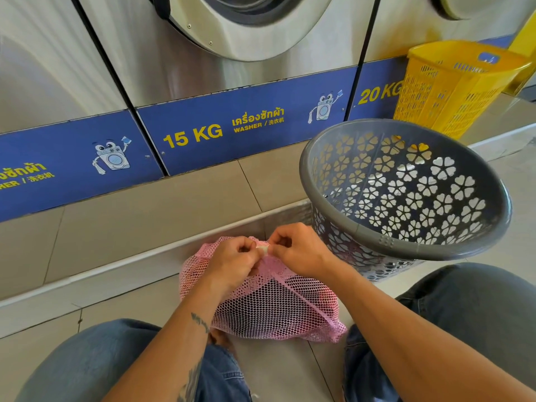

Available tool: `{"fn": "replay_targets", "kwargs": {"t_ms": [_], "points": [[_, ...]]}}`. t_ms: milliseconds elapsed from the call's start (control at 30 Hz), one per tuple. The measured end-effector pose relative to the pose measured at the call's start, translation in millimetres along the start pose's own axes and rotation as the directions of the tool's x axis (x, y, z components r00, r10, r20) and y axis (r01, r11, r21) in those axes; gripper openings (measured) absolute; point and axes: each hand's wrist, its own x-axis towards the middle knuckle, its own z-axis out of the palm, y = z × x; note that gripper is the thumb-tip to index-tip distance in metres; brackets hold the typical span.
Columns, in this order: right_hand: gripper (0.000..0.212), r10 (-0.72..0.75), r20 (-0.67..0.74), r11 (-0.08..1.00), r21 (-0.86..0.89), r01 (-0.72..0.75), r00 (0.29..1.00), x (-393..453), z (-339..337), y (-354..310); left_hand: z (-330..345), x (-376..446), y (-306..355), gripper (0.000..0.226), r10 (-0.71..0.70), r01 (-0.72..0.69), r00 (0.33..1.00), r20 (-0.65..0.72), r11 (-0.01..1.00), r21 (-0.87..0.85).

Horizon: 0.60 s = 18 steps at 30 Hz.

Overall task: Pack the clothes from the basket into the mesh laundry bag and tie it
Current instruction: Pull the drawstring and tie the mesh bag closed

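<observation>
A pink mesh laundry bag point(275, 309) lies on the tiled floor between my knees, bulging with dark clothes that show through the mesh. Both hands meet at its gathered neck. My left hand point(232, 262) pinches the bunched mesh and cord. My right hand point(298, 248) pinches the cord from the other side, with a small white toggle point(264, 249) between the fingertips. The grey basket point(385, 242) with flower cut-outs stands just right of the bag, tilted toward me, and no clothes show inside it.
Steel washers with blue panels marked 15 KG point(193, 136) and 20 KG line the wall behind a tiled step point(130, 221). A yellow plastic basket point(452, 85) leans at the back right. My knees in jeans point(470, 314) flank the bag.
</observation>
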Motion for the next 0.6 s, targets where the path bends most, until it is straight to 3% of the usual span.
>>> {"fn": "replay_targets", "kwargs": {"t_ms": [167,367,467,600], "points": [[0.006,0.021,-0.080,0.999,0.051,-0.017,0.997,2.9,1.9,3.9,-0.1,-1.2,4.2,0.022,-0.044,0.044,0.999,0.005,0.991,-0.130],[0.007,-0.010,-0.064,1.000,-0.001,0.010,0.998,2.5,3.0,2.5,0.7,-2.0,5.2,0.018,-0.120,0.132,0.990,0.068,0.966,-0.222],[0.007,-0.041,-0.123,0.998,-0.041,0.037,0.992,-1.8,8.0,0.4,1.9,-0.9,2.6,0.011,-0.080,0.085,0.996,0.042,0.988,-0.129],[0.015,-0.044,-0.148,0.999,-0.035,0.039,0.988,-6.9,16.5,-1.3,1.7,1.4,-4.6,0.012,0.084,-0.072,0.994,-0.074,0.986,0.149]]}}
